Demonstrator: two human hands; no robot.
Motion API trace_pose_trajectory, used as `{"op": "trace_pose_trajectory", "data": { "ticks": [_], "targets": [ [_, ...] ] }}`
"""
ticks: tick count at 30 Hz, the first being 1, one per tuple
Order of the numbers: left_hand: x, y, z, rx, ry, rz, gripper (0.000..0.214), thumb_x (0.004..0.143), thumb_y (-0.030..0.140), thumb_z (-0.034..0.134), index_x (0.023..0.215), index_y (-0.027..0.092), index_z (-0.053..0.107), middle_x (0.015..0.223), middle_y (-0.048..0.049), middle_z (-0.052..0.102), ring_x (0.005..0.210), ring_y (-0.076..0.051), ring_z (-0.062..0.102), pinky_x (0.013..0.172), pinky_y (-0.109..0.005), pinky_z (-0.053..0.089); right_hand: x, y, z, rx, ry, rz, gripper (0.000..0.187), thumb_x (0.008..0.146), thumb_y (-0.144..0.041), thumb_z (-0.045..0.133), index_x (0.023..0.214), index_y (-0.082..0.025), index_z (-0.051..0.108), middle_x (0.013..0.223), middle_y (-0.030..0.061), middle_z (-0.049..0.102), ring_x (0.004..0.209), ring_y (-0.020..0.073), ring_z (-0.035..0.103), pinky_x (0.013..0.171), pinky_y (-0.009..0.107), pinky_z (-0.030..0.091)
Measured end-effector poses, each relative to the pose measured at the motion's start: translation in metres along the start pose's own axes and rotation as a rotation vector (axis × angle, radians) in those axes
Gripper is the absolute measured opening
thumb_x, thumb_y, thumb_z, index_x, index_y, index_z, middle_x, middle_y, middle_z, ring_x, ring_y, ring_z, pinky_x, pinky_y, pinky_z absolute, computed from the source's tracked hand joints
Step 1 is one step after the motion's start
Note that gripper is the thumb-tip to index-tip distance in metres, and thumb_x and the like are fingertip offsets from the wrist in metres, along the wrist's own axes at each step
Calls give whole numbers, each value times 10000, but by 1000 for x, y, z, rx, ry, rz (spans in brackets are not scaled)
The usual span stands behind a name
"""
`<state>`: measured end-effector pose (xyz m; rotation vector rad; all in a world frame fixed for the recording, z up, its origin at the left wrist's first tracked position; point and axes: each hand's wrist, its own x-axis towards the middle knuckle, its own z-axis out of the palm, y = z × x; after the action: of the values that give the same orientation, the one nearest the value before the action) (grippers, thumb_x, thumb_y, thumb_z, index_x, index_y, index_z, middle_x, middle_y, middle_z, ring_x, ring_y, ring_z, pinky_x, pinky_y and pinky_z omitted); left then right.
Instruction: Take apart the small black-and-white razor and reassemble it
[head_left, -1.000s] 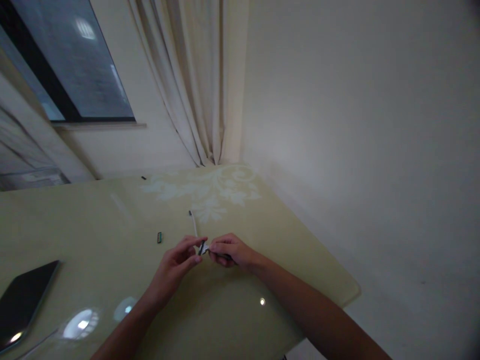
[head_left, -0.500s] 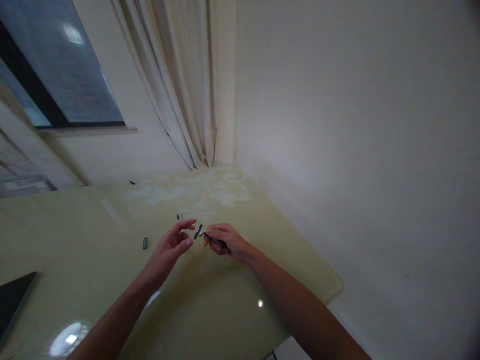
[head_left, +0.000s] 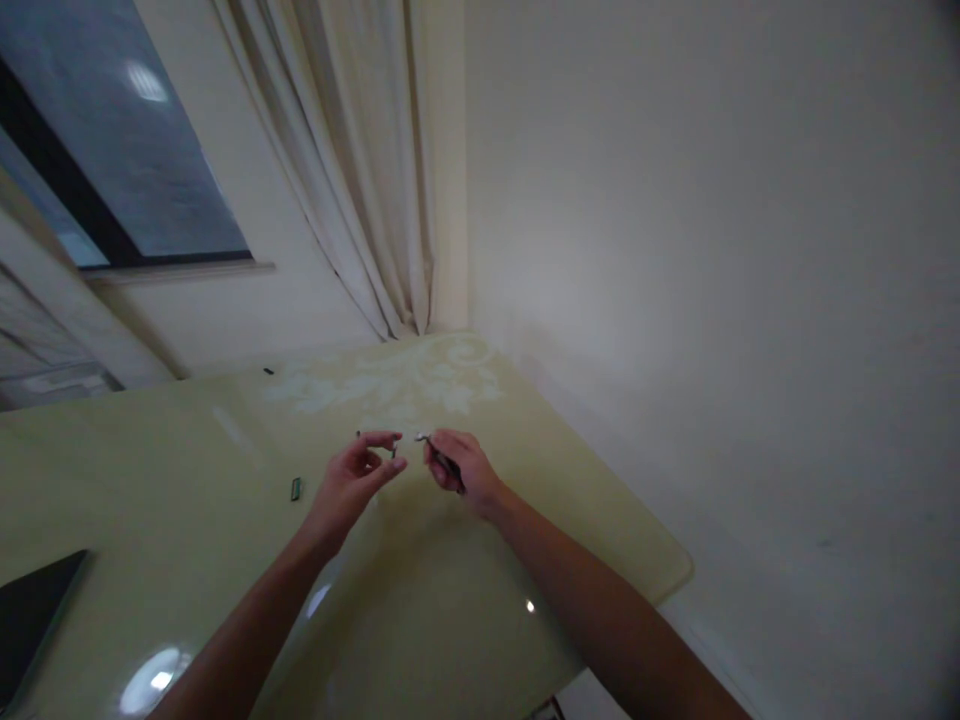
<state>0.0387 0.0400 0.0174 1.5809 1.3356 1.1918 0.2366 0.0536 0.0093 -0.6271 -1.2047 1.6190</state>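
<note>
Above the table my left hand point(head_left: 358, 472) pinches a small razor head point(head_left: 394, 449) between thumb and fingertips; most of it shows only as a thin edge. Just to the right, my right hand point(head_left: 465, 468) is closed around a dark razor handle point(head_left: 448, 464). The handle's shiny metal tip point(head_left: 421, 437) points left toward the pinched piece, with a narrow gap between them. On the table left of my left hand lies a small dark-framed rectangular piece with a greenish middle point(head_left: 295, 489).
The glossy pale-green table point(head_left: 465, 610) has a rounded right corner beside the wall. A small dark piece point(head_left: 268, 371) lies near its back edge, another point(head_left: 358, 434) is partly behind my left hand. A flat black object point(head_left: 37, 620) sits at far left. Curtains point(head_left: 375, 200) hang behind.
The black head, on the tip of the handle before, is now between my left fingers. My left fingers have closed, and the right hand with the handle has moved slightly right and up.
</note>
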Motion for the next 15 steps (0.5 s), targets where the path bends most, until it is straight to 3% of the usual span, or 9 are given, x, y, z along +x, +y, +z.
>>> {"op": "trace_pose_trajectory", "data": {
  "ticks": [2,5,10,13,15],
  "targets": [
    [18,-3,18,234,-54,59,456,708,465,830,1074,204,751,975,-46,728,692,-155,559,664,-288,450,7,-1,-10,54,174,-108,462,877,-624,625,797,-169,640,487,-76,456,378,56,287,393,214,170],
    [48,-5,56,485,-124,132,397,716,384,841,1053,187,765,974,-66,747,860,-222,641,790,-329,470,16,-5,-31,59,376,-219,475,848,-644,642,809,-170,638,479,-86,438,369,51,263,384,211,171],
    [77,-7,109,672,-198,80,407,777,374,815,1121,162,766,1030,-112,763,983,-274,681,839,-343,463,22,-7,-58,79,567,-227,493,788,-674,672,783,-186,600,485,-93,420,376,56,272,378,213,183],
    [72,-10,109,659,-205,87,512,756,387,828,1204,156,739,1057,-124,756,983,-275,688,845,-341,475,22,-6,-64,110,586,-202,482,776,-663,679,783,-189,590,497,-98,408,386,57,267,383,215,190],
    [59,-14,91,630,-194,155,499,767,390,805,1215,182,733,1053,-103,756,988,-268,685,876,-347,480,22,-6,-64,101,577,-202,468,780,-646,679,793,-184,602,514,-92,421,392,55,277,390,213,193]
  ]
}}
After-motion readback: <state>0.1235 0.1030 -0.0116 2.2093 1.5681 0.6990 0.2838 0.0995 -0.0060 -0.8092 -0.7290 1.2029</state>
